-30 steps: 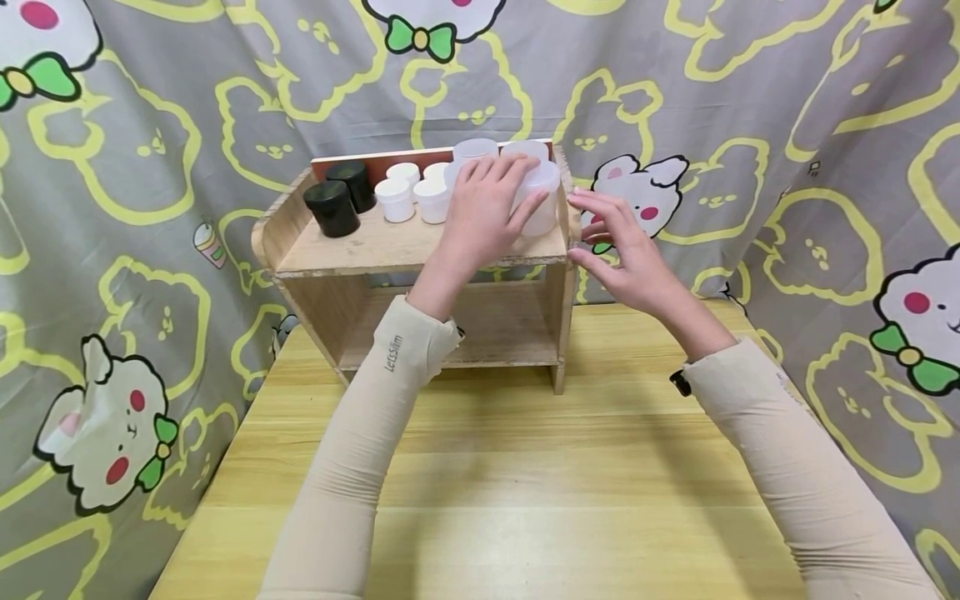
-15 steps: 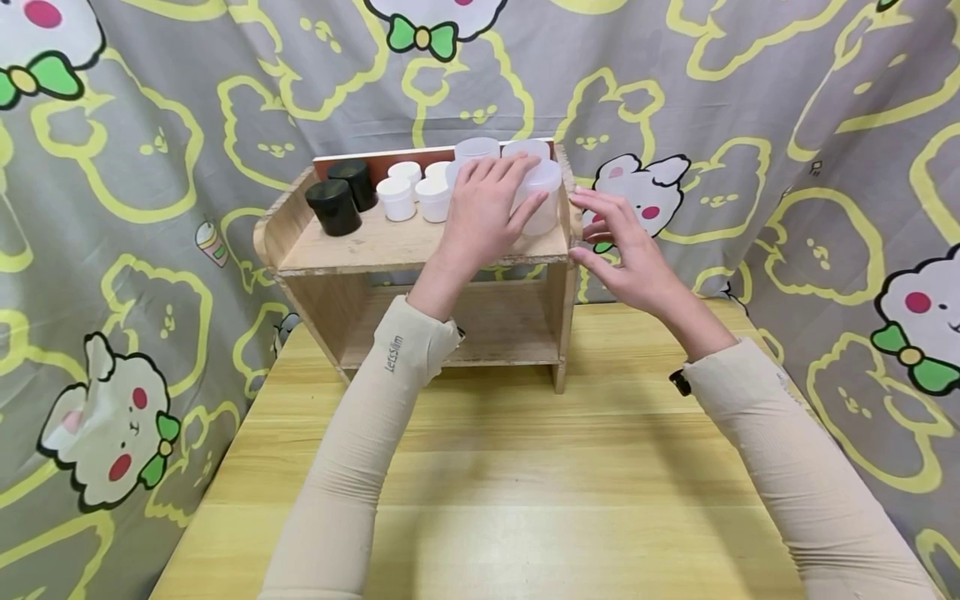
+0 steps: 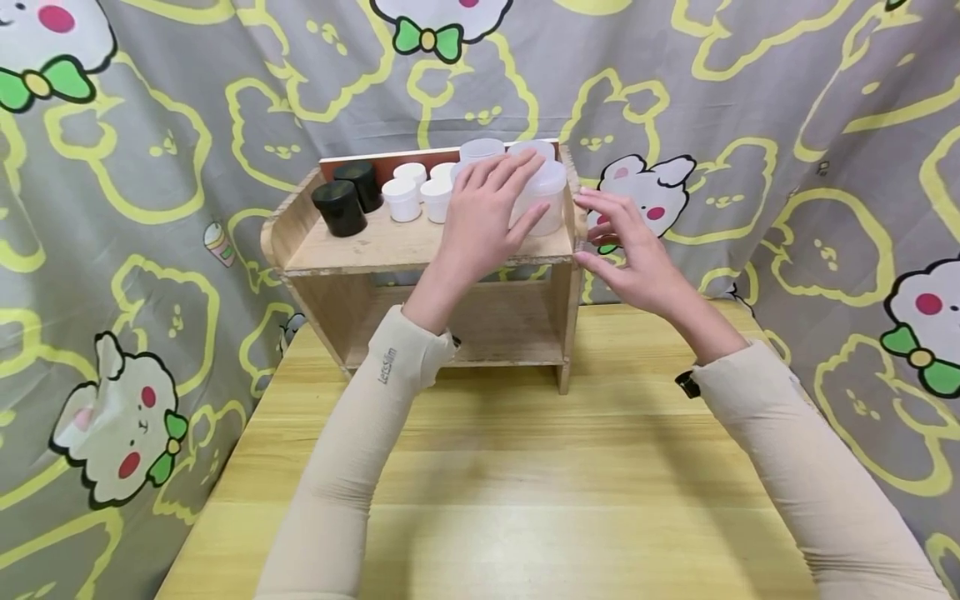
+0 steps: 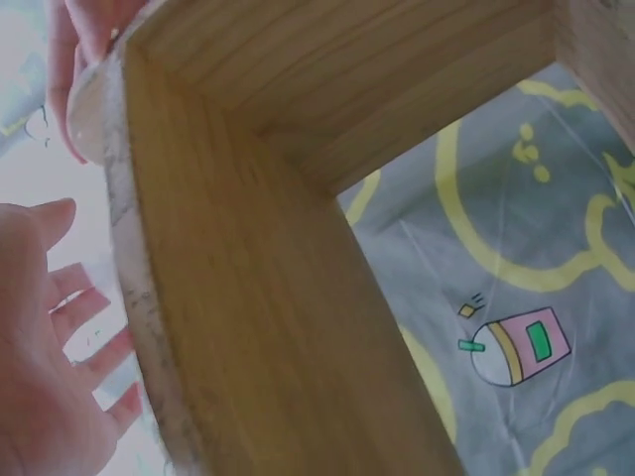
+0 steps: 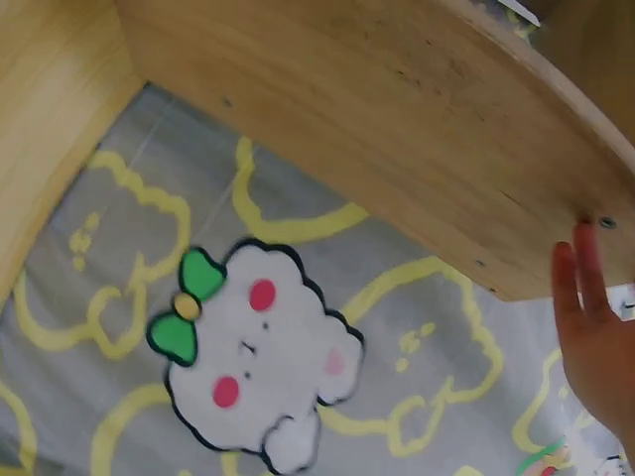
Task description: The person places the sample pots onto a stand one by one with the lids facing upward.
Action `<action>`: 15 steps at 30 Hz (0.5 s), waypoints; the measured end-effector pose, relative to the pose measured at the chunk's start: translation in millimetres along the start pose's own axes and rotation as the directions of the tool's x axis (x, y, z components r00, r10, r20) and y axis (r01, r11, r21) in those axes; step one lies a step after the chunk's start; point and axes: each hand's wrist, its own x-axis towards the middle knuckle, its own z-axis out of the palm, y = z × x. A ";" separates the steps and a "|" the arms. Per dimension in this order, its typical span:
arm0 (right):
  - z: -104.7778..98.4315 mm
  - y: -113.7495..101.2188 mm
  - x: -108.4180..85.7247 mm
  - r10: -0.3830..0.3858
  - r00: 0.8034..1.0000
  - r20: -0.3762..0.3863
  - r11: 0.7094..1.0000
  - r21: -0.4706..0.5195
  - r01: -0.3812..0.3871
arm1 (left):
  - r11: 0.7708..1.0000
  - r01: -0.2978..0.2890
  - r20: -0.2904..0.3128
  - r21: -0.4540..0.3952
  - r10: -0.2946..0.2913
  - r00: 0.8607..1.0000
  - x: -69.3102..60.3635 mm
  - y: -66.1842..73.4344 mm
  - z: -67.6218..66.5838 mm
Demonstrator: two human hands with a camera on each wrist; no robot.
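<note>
Across several translucent lidded jars [image 3: 549, 179] on the right of the shelf top, my left hand [image 3: 483, 217] lies with fingers extended and thumb spread. It covers part of them, and its contact with each lid is hard to make out. The left wrist view catches the left hand [image 4: 45, 367] beyond the board edge, washed out by light. At the right side panel of the wooden shelf [image 3: 420, 254], my right hand [image 3: 637, 258] touches the wood with its fingertips. Fingers of the right hand [image 5: 595, 327] also meet the panel [image 5: 397, 129] in the right wrist view.
Several white jars [image 3: 402, 200] stand left of the translucent ones. Two black jars [image 3: 341, 208] are at the shelf's left end. The two-level shelf sits on a light wooden table [image 3: 510, 467]. A patterned grey curtain [image 3: 285, 67] hangs behind and at both sides.
The head view has shifted slightly, so the whole scene sits a little further right. Both hands keep nearly the same places by the jars and the side panel.
</note>
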 end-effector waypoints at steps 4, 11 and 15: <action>-9.8 -6.9 -3.3 0.034 0.998 0.046 0.998 -0.056 -0.031 | 0.999 -0.044 -0.027 0.021 0.045 0.999 -14.0 -1.3 -7.6; -22.9 -17.8 -14.8 -0.003 1.000 0.021 0.967 -0.253 0.008 | 0.997 -0.065 -0.062 0.035 0.067 0.996 -58.5 -27.5 -21.4; -30.6 -19.6 -28.2 -0.142 0.990 0.001 0.896 -0.426 0.129 | 0.995 -0.071 -0.103 0.069 0.078 0.992 -86.3 -47.5 -27.8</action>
